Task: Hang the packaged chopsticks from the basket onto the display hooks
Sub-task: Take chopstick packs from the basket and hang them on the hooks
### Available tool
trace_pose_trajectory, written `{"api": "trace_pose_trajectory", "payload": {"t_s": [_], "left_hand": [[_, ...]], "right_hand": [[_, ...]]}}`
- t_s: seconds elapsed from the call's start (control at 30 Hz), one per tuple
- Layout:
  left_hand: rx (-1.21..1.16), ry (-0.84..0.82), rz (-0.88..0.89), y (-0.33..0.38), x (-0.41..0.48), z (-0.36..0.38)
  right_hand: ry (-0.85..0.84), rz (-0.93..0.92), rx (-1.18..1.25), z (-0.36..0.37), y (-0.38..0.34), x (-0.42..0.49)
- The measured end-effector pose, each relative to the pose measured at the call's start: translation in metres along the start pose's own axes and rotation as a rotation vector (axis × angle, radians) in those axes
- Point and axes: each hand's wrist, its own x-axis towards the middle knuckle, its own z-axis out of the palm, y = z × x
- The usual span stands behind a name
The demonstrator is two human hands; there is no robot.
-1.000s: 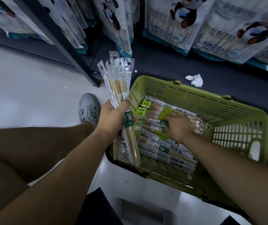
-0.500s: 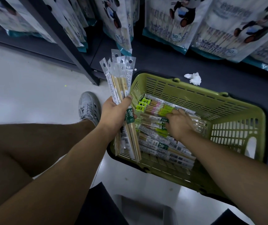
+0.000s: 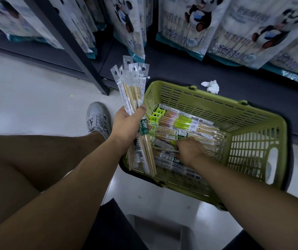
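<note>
A green plastic basket stands on the floor, holding several flat packs of chopsticks. My left hand grips a fanned bundle of chopstick packs upright at the basket's left rim, their clear hang tabs with punched holes pointing up. My right hand reaches down into the basket, fingers curled on a chopstick pack with a dark green label in the pile. No display hooks are in view.
Large panda-printed bags hang along the dark shelving above. A dark shelf post slants down to the floor at left. A crumpled white tissue lies behind the basket. My shoe and bare legs are at left.
My right hand has drawn back toward the near side of the pile and closed on a pack. The left hand's bundle has stayed nearly still.
</note>
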Motion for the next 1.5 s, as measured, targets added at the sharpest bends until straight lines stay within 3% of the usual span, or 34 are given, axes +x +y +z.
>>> {"api": "trace_pose_trajectory", "payload": {"t_s": [0.2, 0.4, 0.57, 0.67, 0.87, 1.0, 1.1, 1.2, 1.33, 1.5], "left_hand": [[-0.002, 0.003, -0.007, -0.001, 0.001, 0.001], [0.013, 0.008, 0.001, 0.0, 0.001, 0.003], [0.054, 0.055, 0.027, 0.005, -0.006, 0.008], [0.025, 0.044, -0.001, 0.009, -0.016, 0.017], [-0.178, -0.182, -0.009, 0.034, -0.048, 0.047], [-0.292, -0.283, 0.047, 0.066, -0.068, 0.059], [-0.307, -0.305, 0.061, 0.087, -0.076, 0.064], [-0.317, -0.366, 0.061, 0.109, -0.086, 0.068], [-0.206, -0.429, 0.215, 0.139, -0.101, 0.074], [-0.108, -0.49, 0.488, 0.199, -0.121, 0.078]], "right_hand": [[-0.021, 0.093, -0.007, -0.001, -0.009, 0.002], [0.005, 0.071, 0.085, -0.02, 0.004, 0.001], [0.018, 0.065, 0.388, -0.067, 0.036, -0.008], [0.115, 0.021, 0.627, -0.103, 0.037, -0.023], [0.202, -0.166, 0.93, -0.162, 0.001, -0.072], [0.365, -0.222, 0.891, -0.187, -0.011, -0.109], [0.479, -0.236, 0.637, -0.205, -0.015, -0.136], [0.482, -0.165, 0.426, -0.222, -0.012, -0.16], [0.52, -0.261, 0.552, -0.251, -0.004, -0.193], [0.77, -0.303, 0.913, -0.301, 0.003, -0.221]]}}
